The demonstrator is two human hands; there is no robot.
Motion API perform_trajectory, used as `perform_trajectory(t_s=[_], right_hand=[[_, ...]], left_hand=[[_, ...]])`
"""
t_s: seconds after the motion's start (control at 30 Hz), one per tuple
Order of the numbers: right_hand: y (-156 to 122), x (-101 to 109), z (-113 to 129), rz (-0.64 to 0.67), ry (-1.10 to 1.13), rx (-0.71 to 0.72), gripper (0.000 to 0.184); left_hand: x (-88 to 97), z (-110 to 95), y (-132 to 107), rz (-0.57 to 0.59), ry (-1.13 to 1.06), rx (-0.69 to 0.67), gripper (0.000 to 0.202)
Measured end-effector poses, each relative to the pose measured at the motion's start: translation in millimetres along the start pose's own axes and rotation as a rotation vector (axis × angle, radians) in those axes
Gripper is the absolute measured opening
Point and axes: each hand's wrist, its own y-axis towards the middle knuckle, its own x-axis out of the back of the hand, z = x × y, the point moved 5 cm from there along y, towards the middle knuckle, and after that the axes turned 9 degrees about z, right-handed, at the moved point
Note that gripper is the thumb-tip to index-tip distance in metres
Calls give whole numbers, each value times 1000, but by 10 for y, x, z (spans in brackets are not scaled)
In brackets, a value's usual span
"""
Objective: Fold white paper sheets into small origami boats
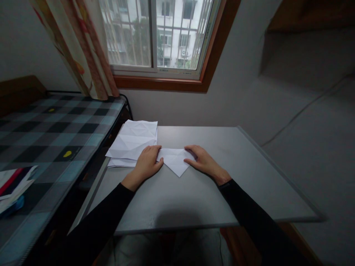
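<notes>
A white sheet of paper (175, 160), folded into a triangle pointing toward me, lies on the grey table (194, 195). My left hand (147, 161) rests on the paper's left corner with its fingers pressed flat and close together. My right hand (201, 159) lies on the right corner, fingers stretched out flat along the top edge. Both hands pin the folded paper down against the table.
A stack of creased white sheets (133, 142) lies at the table's far left corner. A bed with a checked cover (50, 129) stands to the left, papers (12, 184) on it. A window (158, 37) and curtain (80, 48) are behind; a wall is at the right.
</notes>
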Motion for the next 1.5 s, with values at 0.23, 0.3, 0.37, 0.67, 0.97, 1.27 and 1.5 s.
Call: perform_trajectory(t_s=[0.23,0.3,0.37,0.67,0.97,1.27,1.5], right_hand=[[21,28,66,-39,75,42,55],[19,52,114,-50,66,53,56],[15,75,165,-58,53,60,55],[16,83,274,16,-7,143,7],[7,118,355,77,39,138,5],[19,32,279,116,44,146,18],[17,2,274,111,74,156,23]], left_hand=[[3,-16,12,9,-26,-32,47],[22,-37,17,1,-36,-44,48],[54,-63,19,-16,-47,-51,47],[121,-147,6,16,-41,-149,15],[144,-210,-25,94,-34,-152,10],[76,-140,-11,109,-58,-150,18],[62,-136,-8,103,-135,-127,27]])
